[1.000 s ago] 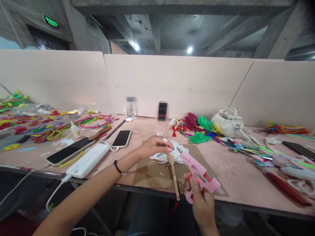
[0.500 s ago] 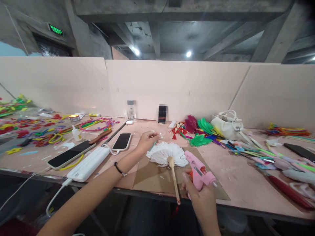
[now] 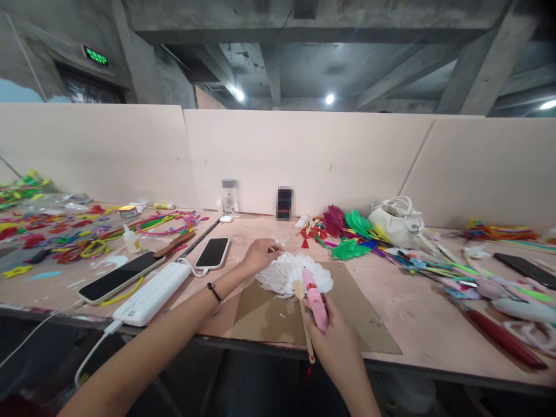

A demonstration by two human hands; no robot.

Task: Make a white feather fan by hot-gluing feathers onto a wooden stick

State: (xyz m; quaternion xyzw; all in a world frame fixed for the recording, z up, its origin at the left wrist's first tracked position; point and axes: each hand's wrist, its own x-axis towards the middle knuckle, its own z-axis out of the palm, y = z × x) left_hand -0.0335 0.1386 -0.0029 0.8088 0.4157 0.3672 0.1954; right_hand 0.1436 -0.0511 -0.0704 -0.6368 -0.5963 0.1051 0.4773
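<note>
Pink plastic in the head view marks the glue gun (image 3: 315, 298), with the right hand (image 3: 333, 329) wrapped around it; whether the left hand (image 3: 260, 255) pinches anything, I cannot tell. Neat work probably calls for steady aim, a light squeeze and fingers clear of the hot front end. Just ahead of the right hand, and just beside the left hand, the white fan (image 3: 275, 276) lies over cardboard (image 3: 263, 317), its wooden handle (image 3: 308, 344) running back along the right hand's left side.

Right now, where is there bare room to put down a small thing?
Mostly bare tabletop lies between the cardboard and the red handle. It is crowded at left with colourful pieces, and beside the white bag.
</note>
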